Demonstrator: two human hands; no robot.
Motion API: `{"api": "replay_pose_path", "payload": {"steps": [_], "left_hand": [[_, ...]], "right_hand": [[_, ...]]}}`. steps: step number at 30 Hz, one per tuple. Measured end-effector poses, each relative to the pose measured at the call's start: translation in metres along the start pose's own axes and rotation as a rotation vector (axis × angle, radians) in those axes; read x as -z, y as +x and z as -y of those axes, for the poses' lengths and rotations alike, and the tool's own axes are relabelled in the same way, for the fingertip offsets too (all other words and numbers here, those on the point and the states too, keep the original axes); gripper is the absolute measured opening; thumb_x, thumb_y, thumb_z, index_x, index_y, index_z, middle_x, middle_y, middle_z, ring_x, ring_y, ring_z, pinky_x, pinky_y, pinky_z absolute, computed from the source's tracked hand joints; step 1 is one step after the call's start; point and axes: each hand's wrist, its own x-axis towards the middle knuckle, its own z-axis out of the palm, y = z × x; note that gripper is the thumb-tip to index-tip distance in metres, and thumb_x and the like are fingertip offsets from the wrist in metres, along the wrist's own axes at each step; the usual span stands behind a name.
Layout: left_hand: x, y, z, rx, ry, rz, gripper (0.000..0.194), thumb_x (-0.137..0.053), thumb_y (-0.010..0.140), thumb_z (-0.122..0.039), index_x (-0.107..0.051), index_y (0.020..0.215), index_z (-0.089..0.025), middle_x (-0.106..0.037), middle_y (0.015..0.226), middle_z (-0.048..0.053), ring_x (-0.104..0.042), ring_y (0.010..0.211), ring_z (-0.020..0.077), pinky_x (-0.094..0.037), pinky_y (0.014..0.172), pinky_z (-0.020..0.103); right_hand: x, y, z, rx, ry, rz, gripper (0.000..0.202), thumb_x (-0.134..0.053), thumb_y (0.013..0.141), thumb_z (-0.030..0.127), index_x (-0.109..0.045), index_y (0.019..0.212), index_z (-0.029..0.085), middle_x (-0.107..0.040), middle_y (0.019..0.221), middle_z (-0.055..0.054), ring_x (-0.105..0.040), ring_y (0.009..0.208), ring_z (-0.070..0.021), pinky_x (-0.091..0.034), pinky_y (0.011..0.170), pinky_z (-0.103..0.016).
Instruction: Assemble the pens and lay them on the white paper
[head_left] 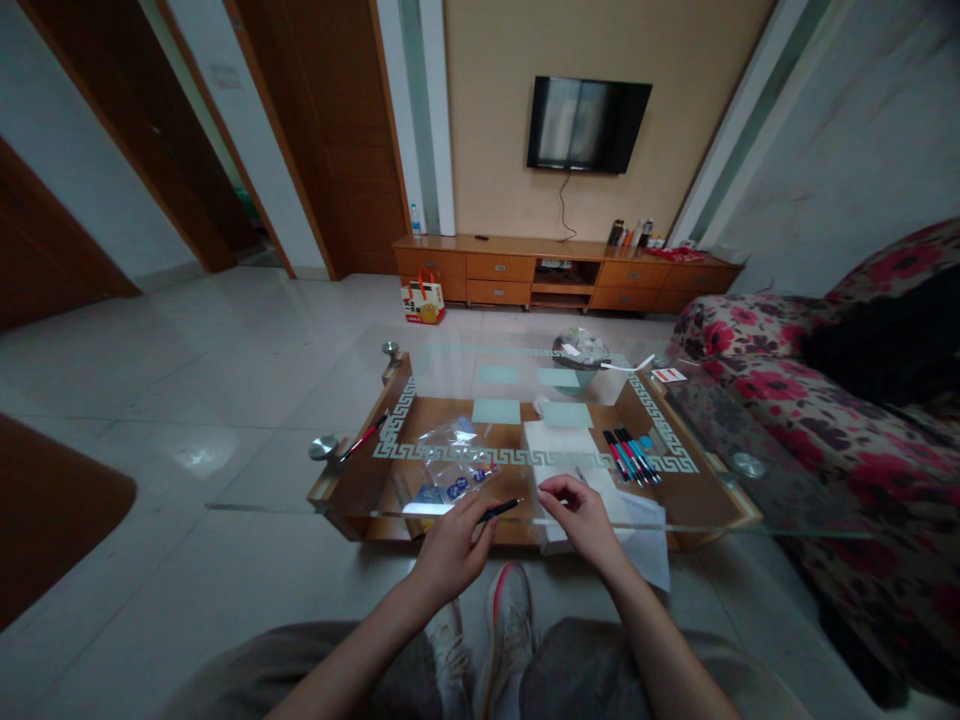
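My left hand (pixel 452 550) is closed around a dark pen (pixel 501 509), whose narrow tip points right toward my other hand. Just across from that tip, my right hand (pixel 581 515) has its thumb and fingers pinched together; whatever is between them is too small to make out. Both hands are above the near edge of the glass coffee table (pixel 262 490). Behind my left hand lies a clear plastic bag (pixel 454 450) with blue round marks. Several pens (pixel 632 456) with black, red and blue parts lie side by side to the right. A red and black pen (pixel 365 437) rests at the left.
White box-like object (pixel 559 445) and paper sheets (pixel 651 550) appear near my right hand. A bowl (pixel 581 348) with a plastic bag stands at the table's far side. Flowered sofa (pixel 847 420) is on the right. Farther off are a carrier bag (pixel 424 300) and a TV cabinet (pixel 495 268).
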Motion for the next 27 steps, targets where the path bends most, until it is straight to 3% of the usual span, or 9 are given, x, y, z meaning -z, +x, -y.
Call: {"api": "replay_pose_path", "payload": {"steps": [10, 27], "left_hand": [[0.000, -0.001, 0.001, 0.003, -0.009, 0.015, 0.027, -0.050, 0.095, -0.019, -0.064, 0.118, -0.024, -0.066, 0.107, 0.007, -0.063, 0.100, 0.0216, -0.050, 0.088, 0.033], [-0.001, -0.001, 0.000, -0.016, -0.005, 0.047, 0.031, -0.051, 0.093, -0.016, -0.065, 0.118, -0.026, -0.067, 0.108, 0.007, -0.064, 0.098, 0.0203, -0.051, 0.086, 0.030]], "right_hand": [[-0.006, -0.009, 0.015, 0.016, -0.043, 0.104, 0.028, -0.069, 0.085, 0.043, -0.074, 0.100, 0.020, -0.074, 0.096, -0.007, -0.067, 0.082, -0.0197, -0.054, 0.074, -0.033], [-0.011, -0.013, 0.021, 0.067, -0.127, 0.167, 0.023, -0.066, 0.087, 0.039, -0.075, 0.098, 0.021, -0.074, 0.092, -0.006, -0.066, 0.081, -0.0189, -0.052, 0.069, -0.029]]}}
